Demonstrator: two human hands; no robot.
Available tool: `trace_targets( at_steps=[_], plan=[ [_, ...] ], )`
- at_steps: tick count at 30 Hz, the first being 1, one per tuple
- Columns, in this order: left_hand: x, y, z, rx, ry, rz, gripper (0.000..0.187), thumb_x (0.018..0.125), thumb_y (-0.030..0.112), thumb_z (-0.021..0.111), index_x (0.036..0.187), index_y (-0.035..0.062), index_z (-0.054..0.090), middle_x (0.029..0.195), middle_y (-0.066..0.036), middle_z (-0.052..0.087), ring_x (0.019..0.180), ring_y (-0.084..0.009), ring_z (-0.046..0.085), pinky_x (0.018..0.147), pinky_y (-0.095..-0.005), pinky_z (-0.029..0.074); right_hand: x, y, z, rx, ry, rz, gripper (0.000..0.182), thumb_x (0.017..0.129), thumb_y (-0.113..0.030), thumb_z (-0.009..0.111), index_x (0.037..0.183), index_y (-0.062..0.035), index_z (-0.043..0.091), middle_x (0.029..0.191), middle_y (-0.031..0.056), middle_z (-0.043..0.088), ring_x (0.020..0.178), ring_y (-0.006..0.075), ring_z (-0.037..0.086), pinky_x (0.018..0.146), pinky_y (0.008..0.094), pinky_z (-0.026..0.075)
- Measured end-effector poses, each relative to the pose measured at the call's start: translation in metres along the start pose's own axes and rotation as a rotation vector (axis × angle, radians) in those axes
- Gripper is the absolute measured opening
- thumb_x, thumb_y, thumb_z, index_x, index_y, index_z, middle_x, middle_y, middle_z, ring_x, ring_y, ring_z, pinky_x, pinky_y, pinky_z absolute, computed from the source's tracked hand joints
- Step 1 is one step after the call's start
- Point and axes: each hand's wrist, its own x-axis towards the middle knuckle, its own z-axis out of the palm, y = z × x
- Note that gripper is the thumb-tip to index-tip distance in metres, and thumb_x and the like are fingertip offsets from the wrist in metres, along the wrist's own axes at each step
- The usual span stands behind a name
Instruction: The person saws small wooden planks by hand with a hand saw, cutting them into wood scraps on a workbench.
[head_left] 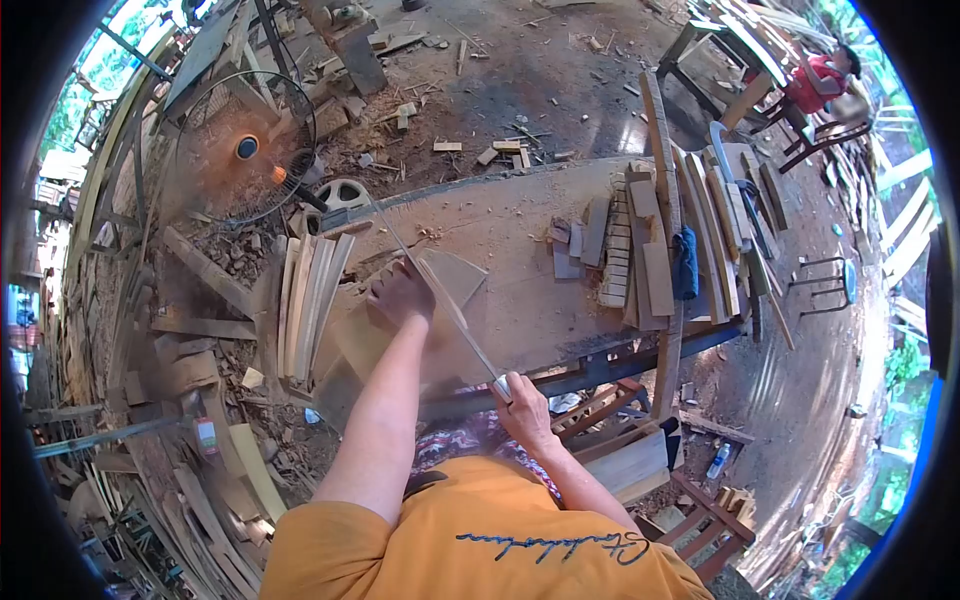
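My right hand (525, 412) is wrapped round the near end of a long narrow blade (455, 315), which looks like a handsaw seen edge-on. From there the blade slants up and left across the workbench (530, 240). My left hand (403, 293) is beside the blade's middle, with its fingers curled on a flat wooden board (455, 275); the fingertips are partly hidden. One pointed corner of this board reaches out to the right of the blade. Another flat piece (355, 335) lies under my left forearm.
Wooden slats (305, 300) are stacked on the left end of the bench, and more wood pieces (650, 250) on the right. A round fan (245, 147) stands at upper left. Scraps (505, 150) litter the ground. A person in red (815, 85) sits at upper right.
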Motion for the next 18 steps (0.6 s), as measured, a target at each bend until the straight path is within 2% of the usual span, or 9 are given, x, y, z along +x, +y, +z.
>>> trace_targets(
  at_steps=[2, 4, 5, 7, 13, 17, 18],
  plan=[
    [0.001, 0.002, 0.002, -0.024, 0.008, -0.074, 0.053, 0.103, 0.042, 0.026, 0.104, 0.0108, 0.068, 0.113, -0.013, 0.065, 0.11, -0.0339, 0.055, 0.101, -0.0505, 0.03, -0.005, 0.002, 0.0, -0.005, 0.011, 0.006, 0.023, 0.088, -0.018, 0.067, 0.093, -0.0044, 0.05, 0.082, 0.0187, 0.057, 0.076, 0.0431, 0.059, 0.062, 0.0498, 0.047],
    [0.004, -0.005, 0.008, 0.079, 0.048, 0.074, 0.05, 0.103, 0.04, 0.028, 0.101, 0.0117, 0.07, 0.109, -0.013, 0.066, 0.108, -0.0333, 0.056, 0.1, -0.0487, 0.03, -0.011, 0.004, -0.003, -0.017, -0.016, 0.015, 0.023, 0.086, -0.017, 0.067, 0.095, -0.0055, 0.049, 0.083, 0.0185, 0.056, 0.076, 0.0424, 0.06, 0.062, 0.0503, 0.048],
    [0.005, -0.006, 0.011, 0.074, 0.043, 0.07, 0.05, 0.103, 0.04, 0.028, 0.101, 0.0117, 0.07, 0.109, -0.013, 0.066, 0.108, -0.0333, 0.056, 0.1, -0.0487, 0.03, -0.013, 0.005, -0.004, -0.02, -0.034, 0.025, 0.025, 0.084, -0.016, 0.067, 0.096, -0.0066, 0.048, 0.083, 0.0182, 0.055, 0.076, 0.0417, 0.06, 0.063, 0.0509, 0.049],
    [0.004, -0.01, 0.02, 0.093, 0.156, 0.106, 0.047, 0.101, 0.038, 0.033, 0.097, 0.0124, 0.071, 0.105, -0.013, 0.067, 0.104, -0.0323, 0.057, 0.099, -0.0471, 0.031, -0.014, 0.005, -0.004, -0.017, -0.032, 0.03, 0.025, 0.084, -0.015, 0.066, 0.097, -0.0062, 0.047, 0.084, 0.0188, 0.056, 0.077, 0.0425, 0.06, 0.063, 0.0517, 0.049],
    [0.006, -0.019, 0.033, 0.098, 0.125, 0.119, 0.043, 0.1, 0.037, 0.036, 0.096, 0.0139, 0.072, 0.102, -0.012, 0.068, 0.103, -0.0312, 0.057, 0.099, -0.0469, 0.032, 0.036, -0.005, 0.016, 0.093, -0.019, 0.032, 0.022, 0.086, -0.012, 0.063, 0.101, -0.0053, 0.048, 0.085, 0.0209, 0.057, 0.079, 0.045, 0.06, 0.066, 0.0529, 0.048],
    [0.007, -0.005, 0.011, 0.066, 0.147, 0.084, 0.044, 0.1, 0.038, 0.036, 0.096, 0.0129, 0.072, 0.103, -0.012, 0.068, 0.104, -0.0317, 0.057, 0.099, -0.0475, 0.032, 0.02, -0.007, 0.001, 0.098, -0.053, 0.05, 0.022, 0.087, -0.012, 0.063, 0.1, -0.0046, 0.047, 0.085, 0.0221, 0.058, 0.081, 0.046, 0.059, 0.068, 0.0528, 0.049],
    [0.008, -0.005, 0.011, 0.105, 0.068, 0.067, 0.045, 0.1, 0.038, 0.035, 0.096, 0.012, 0.071, 0.103, -0.013, 0.068, 0.105, -0.0323, 0.057, 0.099, -0.0477, 0.032, 0.013, -0.006, -0.006, 0.113, -0.078, 0.066, 0.023, 0.087, -0.013, 0.064, 0.101, -0.0046, 0.048, 0.087, 0.0223, 0.058, 0.082, 0.0459, 0.059, 0.069, 0.0526, 0.049]
  ],
)
